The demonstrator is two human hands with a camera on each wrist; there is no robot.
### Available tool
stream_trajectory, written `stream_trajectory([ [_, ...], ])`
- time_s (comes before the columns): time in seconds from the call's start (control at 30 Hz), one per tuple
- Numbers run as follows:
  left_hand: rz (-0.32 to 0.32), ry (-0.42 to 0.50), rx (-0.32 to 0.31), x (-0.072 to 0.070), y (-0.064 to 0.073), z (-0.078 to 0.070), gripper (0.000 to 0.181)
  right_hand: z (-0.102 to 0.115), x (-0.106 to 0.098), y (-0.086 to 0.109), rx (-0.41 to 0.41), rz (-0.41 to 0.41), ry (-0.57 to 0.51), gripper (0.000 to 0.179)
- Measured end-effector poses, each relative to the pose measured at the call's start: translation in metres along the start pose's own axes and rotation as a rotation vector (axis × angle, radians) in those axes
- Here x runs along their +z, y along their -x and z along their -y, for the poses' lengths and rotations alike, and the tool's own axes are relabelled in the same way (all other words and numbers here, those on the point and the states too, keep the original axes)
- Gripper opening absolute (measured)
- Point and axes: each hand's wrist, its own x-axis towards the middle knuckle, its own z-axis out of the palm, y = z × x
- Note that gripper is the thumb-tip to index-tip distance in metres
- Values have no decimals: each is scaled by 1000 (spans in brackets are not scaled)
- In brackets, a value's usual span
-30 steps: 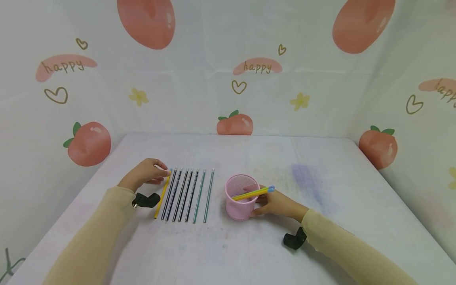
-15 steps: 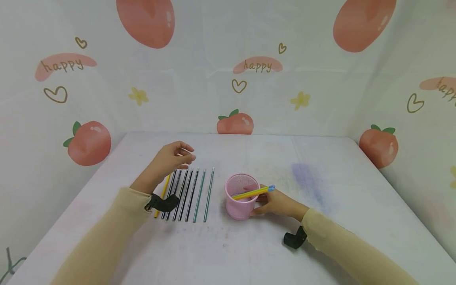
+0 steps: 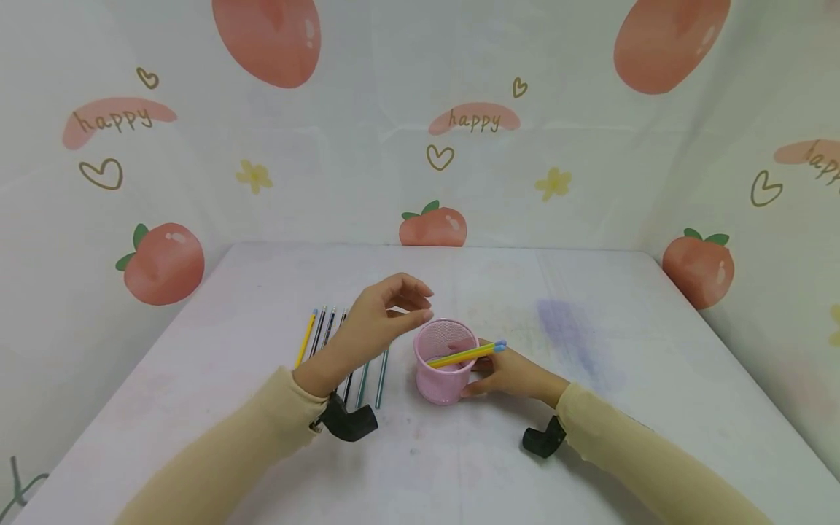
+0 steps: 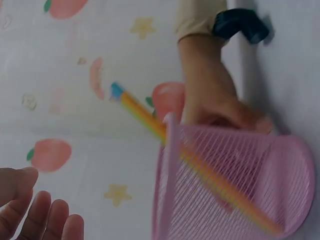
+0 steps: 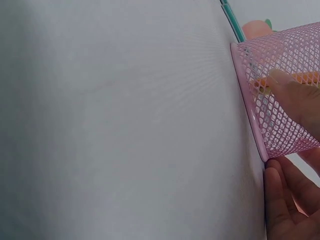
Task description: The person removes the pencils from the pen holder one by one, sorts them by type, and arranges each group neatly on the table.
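My right hand holds the side of a pink mesh pen holder, which stands upright on the table. In the right wrist view its thumb presses the mesh, with other fingers near the base. Yellow pencils with blue ends lean inside, sticking out over the rim on the right. My left hand hovers just left of the holder, above the pencil row, fingers loosely bent with nothing between them. Under it lie a yellow pencil, several dark pencils and teal pencils, partly hidden by the arm.
A white table with a purple stain at the right carries everything. Behind stands a white cloth backdrop printed with peaches. A black wrist camera sits on the left wrist, over the pencils' near ends.
My left hand has left the far end of the leftmost yellow pencil, risen and swept right across the row to beside the pen holder. The right hand and the holder stay put.
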Motion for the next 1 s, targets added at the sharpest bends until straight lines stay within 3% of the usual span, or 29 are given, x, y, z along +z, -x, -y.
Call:
stream_trajectory([
  [0.17,73,-10,41,23,4,2,20,1,0,1,36,-10,21,66],
  [0.4,143,-32,31,43,7,4,20,2,-1,2,62,-17,54,56],
  [0.77,184,-125,69,58,7,6,20,-2,-2,2,-2,-25,117,52],
  [1.0,189,-184,80,62,6,8,20,0,-2,3,21,-27,101,57],
])
